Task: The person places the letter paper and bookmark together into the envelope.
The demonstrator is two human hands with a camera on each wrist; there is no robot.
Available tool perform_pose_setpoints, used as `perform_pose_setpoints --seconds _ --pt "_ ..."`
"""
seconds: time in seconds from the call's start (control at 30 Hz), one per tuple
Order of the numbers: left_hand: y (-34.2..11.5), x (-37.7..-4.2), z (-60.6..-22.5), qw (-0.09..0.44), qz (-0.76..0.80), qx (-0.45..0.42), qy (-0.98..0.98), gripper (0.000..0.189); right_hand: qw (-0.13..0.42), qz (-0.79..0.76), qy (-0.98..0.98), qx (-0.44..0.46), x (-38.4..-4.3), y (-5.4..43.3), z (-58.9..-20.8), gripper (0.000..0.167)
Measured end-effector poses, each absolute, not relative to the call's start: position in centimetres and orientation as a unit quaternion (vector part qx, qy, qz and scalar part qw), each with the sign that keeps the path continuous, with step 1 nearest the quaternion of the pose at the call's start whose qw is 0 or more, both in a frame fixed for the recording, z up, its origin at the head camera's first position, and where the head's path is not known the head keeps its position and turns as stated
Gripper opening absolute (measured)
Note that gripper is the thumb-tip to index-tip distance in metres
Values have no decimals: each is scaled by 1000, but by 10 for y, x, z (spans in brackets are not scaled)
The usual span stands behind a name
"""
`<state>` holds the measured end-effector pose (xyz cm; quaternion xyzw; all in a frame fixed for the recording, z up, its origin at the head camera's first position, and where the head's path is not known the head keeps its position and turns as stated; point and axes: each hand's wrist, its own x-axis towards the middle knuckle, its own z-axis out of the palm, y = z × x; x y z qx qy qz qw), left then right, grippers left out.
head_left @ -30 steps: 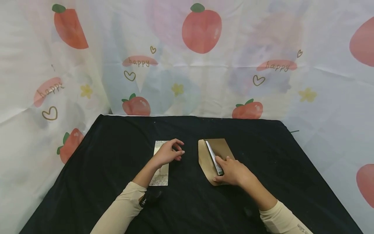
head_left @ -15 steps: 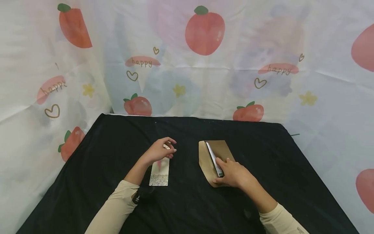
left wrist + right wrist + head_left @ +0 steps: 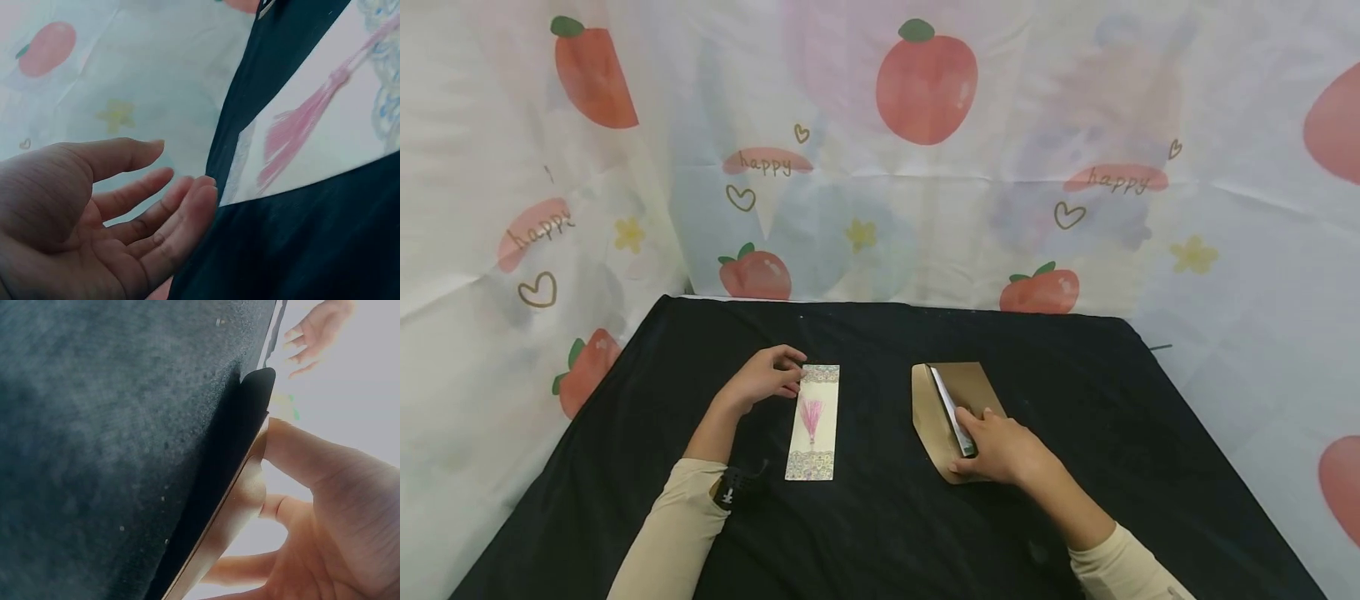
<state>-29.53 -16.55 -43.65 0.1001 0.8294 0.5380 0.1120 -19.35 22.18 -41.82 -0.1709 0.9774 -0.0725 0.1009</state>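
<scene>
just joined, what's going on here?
A person's right hand holds a brown envelope on a black cloth. The envelope's flap is open, and something white shows in its mouth. A pale card with a pink tassel lies on the cloth, apart from the envelope. The left hand is at the card's far left corner, not gripping it; I can't tell whether it touches.
</scene>
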Motion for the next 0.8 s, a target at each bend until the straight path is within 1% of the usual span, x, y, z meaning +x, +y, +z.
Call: perform_pose_setpoints --seconds 0.2,0.37,0.57,0.8 --pt "-181 -298 -437 114 542 82 829 41 101 -69 977 -174 -195 221 -417 65" --pt "-187 -298 -437 141 540 70 827 41 107 -73 977 -170 -194 223 -417 65" --pt "-182 -299 -438 180 535 60 823 40 111 -72 977 -167 -194 224 -417 69" --pt "-171 -292 -434 181 501 50 845 43 105 -70 976 -175 -195 223 -418 65"
